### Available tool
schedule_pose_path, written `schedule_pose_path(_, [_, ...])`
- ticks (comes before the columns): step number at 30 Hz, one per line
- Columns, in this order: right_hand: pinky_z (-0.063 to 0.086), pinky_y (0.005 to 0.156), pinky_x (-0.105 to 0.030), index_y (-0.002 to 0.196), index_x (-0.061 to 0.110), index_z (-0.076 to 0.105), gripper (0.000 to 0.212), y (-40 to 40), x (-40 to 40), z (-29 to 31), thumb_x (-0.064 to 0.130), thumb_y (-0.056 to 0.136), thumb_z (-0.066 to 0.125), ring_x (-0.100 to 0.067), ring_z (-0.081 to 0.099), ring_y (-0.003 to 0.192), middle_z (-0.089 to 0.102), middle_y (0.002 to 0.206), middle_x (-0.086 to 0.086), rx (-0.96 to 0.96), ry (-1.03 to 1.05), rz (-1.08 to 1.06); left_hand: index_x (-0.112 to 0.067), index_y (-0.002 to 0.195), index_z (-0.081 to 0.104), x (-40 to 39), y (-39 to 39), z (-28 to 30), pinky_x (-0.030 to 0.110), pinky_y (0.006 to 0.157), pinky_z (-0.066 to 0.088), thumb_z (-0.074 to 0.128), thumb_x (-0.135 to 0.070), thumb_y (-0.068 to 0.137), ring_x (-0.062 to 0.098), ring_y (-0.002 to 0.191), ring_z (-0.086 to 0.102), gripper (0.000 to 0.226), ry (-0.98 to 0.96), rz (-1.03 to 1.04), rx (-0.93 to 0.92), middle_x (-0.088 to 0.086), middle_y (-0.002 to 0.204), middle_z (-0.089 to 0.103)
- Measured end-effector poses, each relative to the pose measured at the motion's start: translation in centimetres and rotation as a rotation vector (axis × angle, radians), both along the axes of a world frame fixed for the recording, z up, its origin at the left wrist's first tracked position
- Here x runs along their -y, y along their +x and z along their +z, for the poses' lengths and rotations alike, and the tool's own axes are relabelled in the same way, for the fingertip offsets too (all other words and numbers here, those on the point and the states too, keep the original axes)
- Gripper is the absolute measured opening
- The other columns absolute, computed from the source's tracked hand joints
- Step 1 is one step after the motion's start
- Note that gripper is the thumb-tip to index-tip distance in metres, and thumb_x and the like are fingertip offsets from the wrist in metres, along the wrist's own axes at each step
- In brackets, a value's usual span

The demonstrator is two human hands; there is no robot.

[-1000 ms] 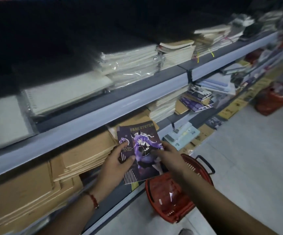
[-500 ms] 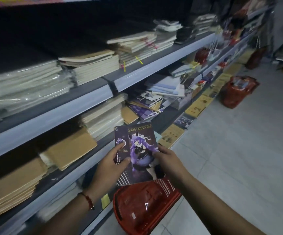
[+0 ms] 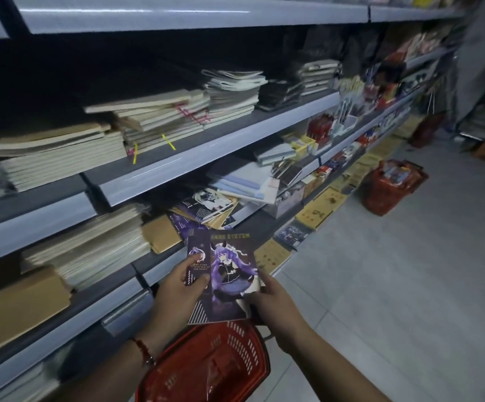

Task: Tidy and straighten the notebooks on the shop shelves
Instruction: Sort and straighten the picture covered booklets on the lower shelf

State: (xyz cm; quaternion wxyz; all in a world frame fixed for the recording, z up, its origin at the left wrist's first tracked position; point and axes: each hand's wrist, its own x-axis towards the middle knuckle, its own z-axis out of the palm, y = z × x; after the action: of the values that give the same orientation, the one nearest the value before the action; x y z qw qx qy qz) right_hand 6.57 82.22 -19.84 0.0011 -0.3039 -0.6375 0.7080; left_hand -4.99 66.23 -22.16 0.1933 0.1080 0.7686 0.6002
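Two hands on one notebook here: a purple "Dark System" notebook (image 3: 223, 274) with an anime girl on the cover, held out in front of the shelves and right above a red shopping basket (image 3: 206, 364). The left hand (image 3: 177, 294) has its thumb curled over the cover's left side with the fingers behind it, and there's a red bracelet (image 3: 144, 351) on that wrist. The right hand (image 3: 270, 300) pinches the lower right corner of the cover, thumb on top. Looks like a second copy is fanned out just behind the front one on the left, but it's too dim to be sure. Counting baskets, I get two: the one under the hands and a second red basket (image 3: 392, 187) further down the aisle on the floor, full of stuff. Three shelf levels show clearly. The middle shelf (image 3: 206, 158) has at least four stacks of cream-edged notebooks, one messy pile (image 3: 160, 117) tied with red string. The lower shelf (image 3: 61, 311) carries a tall pale stack (image 3: 90, 245), brown kraft-cover notebooks (image 3: 17, 309) on the left, and a sloppy heap of similar anime notebooks (image 3: 206, 207) just beyond the held one. A row of yellow-brown covers (image 3: 319, 207) runs along the bottom by the floor.
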Motion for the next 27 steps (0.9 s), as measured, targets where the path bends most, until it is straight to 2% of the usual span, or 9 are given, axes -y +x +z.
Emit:
schedule_pose_path(5, [0.061, 0.081, -0.043, 0.131, 0.031, 0.058, 0.044, -4.1, -4.2, -0.2, 0.01, 0.092, 0.061, -0.023, 0.075, 0.094, 0.075, 0.11, -0.001, 0.027, -0.013, 0.023, -0.04, 0.13, 0.059, -3.7, -3.3, -1.5, 0.041, 0.087, 0.059, 0.067, -0.016, 0.093, 0.008, 0.095, 0.072, 0.045, -0.011, 0.024, 0.003, -0.017, 0.118, 0.07])
schedule_pose_path(7, [0.059, 0.068, -0.029, 0.12, 0.03, 0.063, 0.038, -6.0, -5.7, -0.2, 0.004, 0.093, 0.061, -0.016, 0.075, 0.084, 0.076, 0.097, 0.003, 0.034, -0.024, 0.029, -0.044, 0.132, 0.057, -4.8, -4.9, -2.1, 0.035, 0.09, 0.056, 0.067, -0.021, 0.093, 0.001, 0.093, 0.068, 0.047, -0.034, 0.019, -0.012, -0.026, 0.118, 0.065])
schedule_pose_path(9, [0.052, 0.053, -0.021, 0.109, 0.029, 0.067, 0.04, -8.0, -7.2, 0.0, -0.005, 0.091, 0.057, -0.009, 0.073, 0.07, 0.077, 0.09, 0.004, 0.026, -0.015, 0.051, -0.046, 0.135, 0.054, -5.9, -6.6, -2.4, 0.025, 0.08, 0.048, 0.067, -0.03, 0.091, -0.009, 0.077, 0.055, 0.048, -0.069, 0.033, -0.015, -0.029, 0.106, 0.063])
schedule_pose_path(13, [0.05, 0.056, -0.029, 0.114, 0.027, 0.07, 0.039, -11.9, -9.2, -0.4, -0.001, 0.091, 0.056, -0.021, 0.073, 0.079, 0.077, 0.1, -0.004, 0.049, 0.038, 0.099, -0.056, 0.134, 0.048, -7.5, -9.5, -2.6, 0.035, 0.074, 0.046, 0.06, -0.055, 0.078, 0.015, 0.081, 0.058, 0.057, -0.102, 0.032, 0.001, -0.015, 0.089, 0.061])
schedule_pose_path(15, [0.05, 0.06, -0.033, 0.113, 0.028, 0.07, 0.034, -13.5, -10.3, -0.9, 0.004, 0.093, 0.057, -0.024, 0.073, 0.082, 0.077, 0.099, -0.004, 0.072, 0.05, 0.12, -0.051, 0.136, 0.049, -8.3, -10.5, -2.4, 0.043, 0.072, 0.055, 0.063, -0.046, 0.085, 0.026, 0.079, 0.069, 0.053, -0.13, 0.057, -0.021, -0.015, 0.095, 0.067])
schedule_pose_path(18, [0.051, 0.056, -0.028, 0.109, 0.028, 0.071, 0.027, -15.9, -12.3, -1.6, 0.008, 0.094, 0.059, -0.017, 0.073, 0.077, 0.078, 0.092, 0.002, 0.07, 0.058, 0.199, -0.042, 0.138, 0.049, -9.8, -11.4, -1.7, 0.041, 0.063, 0.055, 0.063, -0.025, 0.095, 0.022, 0.075, 0.071, 0.048, -0.148, 0.127, -0.035, -0.019, 0.115, 0.066])
schedule_pose_path(21, [0.051, 0.055, -0.025, 0.107, 0.026, 0.072, 0.029, -18.4, -14.4, -2.6, 0.006, 0.092, 0.057, -0.016, 0.07, 0.078, 0.077, 0.09, 0.001, 0.069, 0.046, 0.29, -0.042, 0.138, 0.049, -11.3, -12.1, -1.6, 0.045, 0.07, 0.056, 0.062, -0.023, 0.094, 0.03, 0.082, 0.071, 0.05, -0.171, 0.197, -0.002, -0.016, 0.104, 0.07])
schedule_pose_path(24, [0.052, 0.064, -0.029, 0.108, 0.024, 0.072, 0.028, -20.5, -16.0, -3.1, 0.007, 0.093, 0.056, -0.022, 0.07, 0.088, 0.076, 0.097, -0.004, 0.093, 0.043, 0.359, -0.031, 0.137, 0.052, -13.1, -11.6, -1.7, 0.042, 0.082, 0.056, 0.064, -0.008, 0.092, 0.018, 0.088, 0.069, 0.051, -0.096, 0.32, 0.075, -0.013, 0.101, 0.071])
schedule_pose_path(27, [0.054, 0.069, -0.036, 0.12, 0.015, 0.065, 0.032, -22.5, -17.4, -4.5, 0.001, 0.093, 0.056, -0.03, 0.068, 0.09, 0.073, 0.104, -0.012, 0.139, 0.015, 0.367, -0.038, 0.136, 0.049, -14.7, -10.1, -0.9, 0.034, 0.064, 0.056, 0.063, -0.004, 0.092, 0.02, 0.096, 0.068, 0.057, -0.008, 0.425, 0.172, -0.007, 0.11, 0.07])
